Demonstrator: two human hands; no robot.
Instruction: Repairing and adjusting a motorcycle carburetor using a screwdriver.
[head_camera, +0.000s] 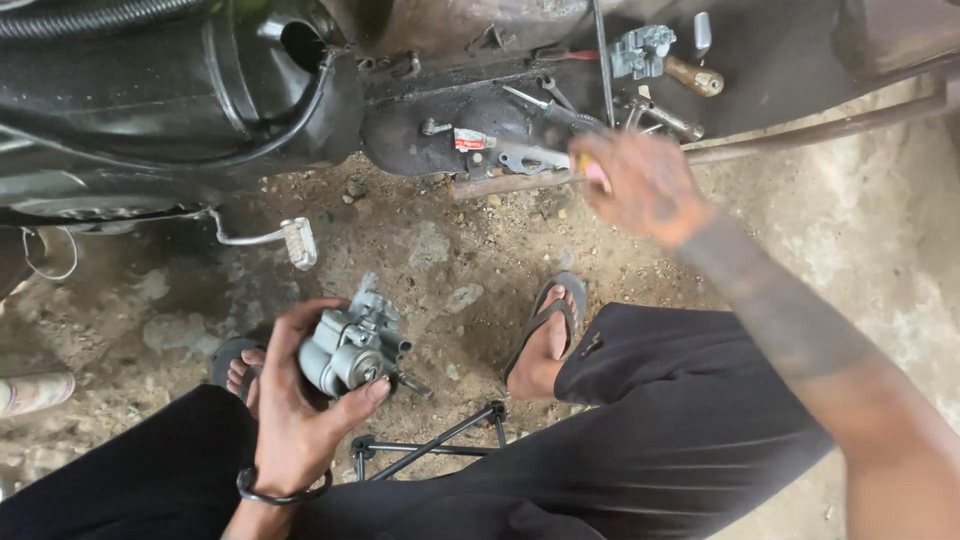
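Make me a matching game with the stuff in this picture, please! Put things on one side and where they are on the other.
Things:
1. grey metal engine part
2. tool with a pink handle
3. black sandal
4. black band

Places:
A. around the left wrist
B. on the foot on the dirt ground
C. in the left hand
D. in the right hand, up by the dark machine

Pairs: 1-C, 2-D, 3-B, 4-A

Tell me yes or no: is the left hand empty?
No, the left hand grips a grey metal carburetor-like part above the dirt ground.
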